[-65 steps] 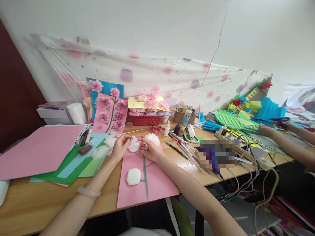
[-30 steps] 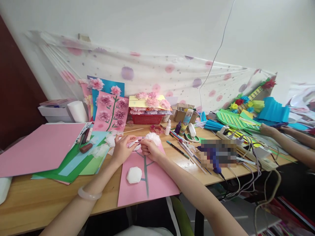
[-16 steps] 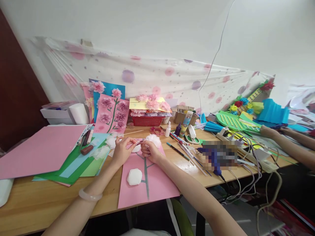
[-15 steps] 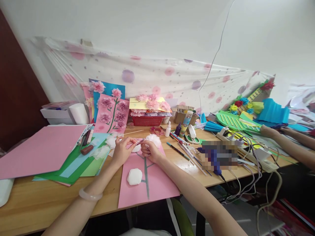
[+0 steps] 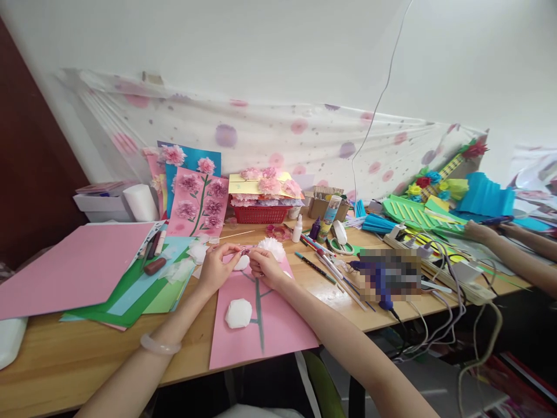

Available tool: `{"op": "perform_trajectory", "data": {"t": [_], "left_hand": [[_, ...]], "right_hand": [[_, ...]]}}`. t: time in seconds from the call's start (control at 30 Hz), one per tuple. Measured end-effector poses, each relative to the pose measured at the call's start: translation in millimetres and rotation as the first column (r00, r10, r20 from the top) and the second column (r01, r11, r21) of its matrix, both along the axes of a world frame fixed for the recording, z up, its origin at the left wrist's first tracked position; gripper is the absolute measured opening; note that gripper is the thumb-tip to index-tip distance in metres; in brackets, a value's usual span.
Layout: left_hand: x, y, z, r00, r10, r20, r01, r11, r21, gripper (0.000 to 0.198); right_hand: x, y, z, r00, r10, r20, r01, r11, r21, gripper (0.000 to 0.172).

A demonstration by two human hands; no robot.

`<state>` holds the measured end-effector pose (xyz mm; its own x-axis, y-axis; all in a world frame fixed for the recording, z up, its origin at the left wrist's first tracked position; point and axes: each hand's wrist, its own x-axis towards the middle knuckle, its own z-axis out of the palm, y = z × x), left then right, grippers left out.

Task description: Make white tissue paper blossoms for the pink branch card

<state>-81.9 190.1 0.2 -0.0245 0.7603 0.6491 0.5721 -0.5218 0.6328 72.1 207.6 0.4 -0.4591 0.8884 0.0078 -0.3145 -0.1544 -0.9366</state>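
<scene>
One pink sheet (image 5: 282,328) lies nearest, bearing one white disc (image 5: 238,313) low down. Left hand (image 5: 217,268) and right hand (image 5: 265,267) meet above, fingertips pinched; whether they grip anything, I cannot tell. Beneath is a second disc (image 5: 242,264); beyond, one fluffy flower (image 5: 270,249). Earlier, white paper showed between the fingertips.

At the front edge of the table (image 5: 195,337) there is one pink sheet with a stem (image 5: 287,325). It has one round white puff (image 5: 238,313) near its left edge and one fluffy white flower (image 5: 271,248) by its back right corner. Near the table's back edge I count one red basket (image 5: 260,216), one white roll (image 5: 140,202), one white bottle (image 5: 297,230), one purple bottle (image 5: 315,228) and five dark pink flowers (image 5: 213,206).
</scene>
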Motion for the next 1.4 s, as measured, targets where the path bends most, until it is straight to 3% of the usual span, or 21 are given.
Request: {"op": "perform_trajectory", "data": {"t": [0.33, 0.67, 1.4], "left_hand": [[2.8, -5.9, 5.5, 0.981, 0.132, -0.143, -0.109, 0.982, 0.156, 0.007], [1.9, -5.8, 1.6, 0.969, 0.162, -0.186, -0.122, 0.97, 0.21, 0.005], [0.6, -4.8, 1.8, 0.958, 0.176, -0.226, -0.117, 0.961, 0.25, 0.01]], "right_hand": [[-1.6, -0.6, 1.4, 0.988, -0.145, 0.061, 0.139, 0.986, 0.091, 0.02], [0.8, 4.8, -0.9, 0.998, -0.067, -0.004, 0.067, 0.998, 0.003, 0.018], [2.4, 1.7, 1.7, 0.999, 0.0, -0.033, 0.002, 0.998, 0.063, 0.018]]}}
